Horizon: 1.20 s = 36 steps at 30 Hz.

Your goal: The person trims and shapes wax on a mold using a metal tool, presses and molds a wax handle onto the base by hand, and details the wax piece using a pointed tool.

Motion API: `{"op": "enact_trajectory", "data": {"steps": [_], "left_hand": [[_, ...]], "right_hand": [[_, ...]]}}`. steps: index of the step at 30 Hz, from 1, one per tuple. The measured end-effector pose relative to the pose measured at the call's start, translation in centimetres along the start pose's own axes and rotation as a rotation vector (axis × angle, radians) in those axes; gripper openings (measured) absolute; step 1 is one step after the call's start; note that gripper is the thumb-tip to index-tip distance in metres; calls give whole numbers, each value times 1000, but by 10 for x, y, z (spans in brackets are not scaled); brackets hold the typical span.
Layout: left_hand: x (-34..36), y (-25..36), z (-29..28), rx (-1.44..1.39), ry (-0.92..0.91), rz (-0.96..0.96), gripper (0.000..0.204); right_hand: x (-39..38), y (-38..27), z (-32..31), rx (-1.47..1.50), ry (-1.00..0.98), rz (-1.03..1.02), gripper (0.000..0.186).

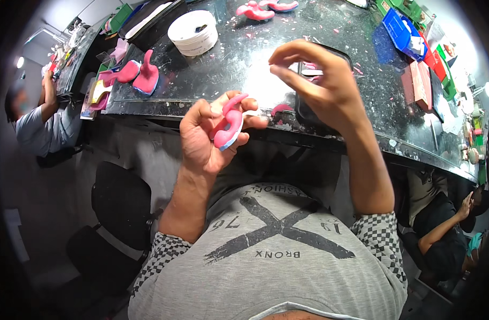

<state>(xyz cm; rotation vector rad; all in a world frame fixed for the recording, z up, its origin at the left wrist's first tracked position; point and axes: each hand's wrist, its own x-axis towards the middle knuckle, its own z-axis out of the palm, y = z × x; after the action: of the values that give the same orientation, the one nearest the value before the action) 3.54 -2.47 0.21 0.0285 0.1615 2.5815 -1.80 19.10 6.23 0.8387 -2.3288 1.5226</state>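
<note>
Resting in my left hand (199, 141) is a smooth pink curved piece (231, 121) with a blue-and-white underside. The fingers wrap loosely round it, just in front of the table edge. My right hand (322, 85) is raised over the table to the right, its thumb and fingertips drawn together in a pinch. Anything between those tips is too small to make out. Below the right hand lies a black tray (307, 113), partly covered by that hand, with pink scraps in it. A thin pink curved strip (281, 109) lies beside the tray.
Two more pink pieces stand at the left, one upright (146, 77), near a round white tub (192, 34). Other pink pieces (255, 10) lie at the far edge. Blue (404, 34) and red bins line the right. Co-workers (44, 122) sit at both sides; a black chair (120, 205) stands left.
</note>
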Motion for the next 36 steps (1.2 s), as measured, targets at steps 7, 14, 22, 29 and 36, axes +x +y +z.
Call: {"op": "enact_trajectory", "data": {"steps": [7, 14, 22, 29, 36], "left_hand": [[25, -2, 20, 423, 199, 40, 65], [31, -4, 25, 60, -131, -190, 83], [29, -8, 31, 741, 62, 124, 121], [24, -21, 36, 430, -59, -112, 119], [21, -45, 14, 213, -89, -382, 118]], "right_hand": [[-63, -22, 12, 96, 53, -51, 26], [-44, -10, 10, 316, 126, -42, 21], [-39, 4, -3, 199, -48, -174, 36], [-26, 0, -22, 199, -335, -390, 47], [-38, -8, -17, 186, -490, -389, 42]]}}
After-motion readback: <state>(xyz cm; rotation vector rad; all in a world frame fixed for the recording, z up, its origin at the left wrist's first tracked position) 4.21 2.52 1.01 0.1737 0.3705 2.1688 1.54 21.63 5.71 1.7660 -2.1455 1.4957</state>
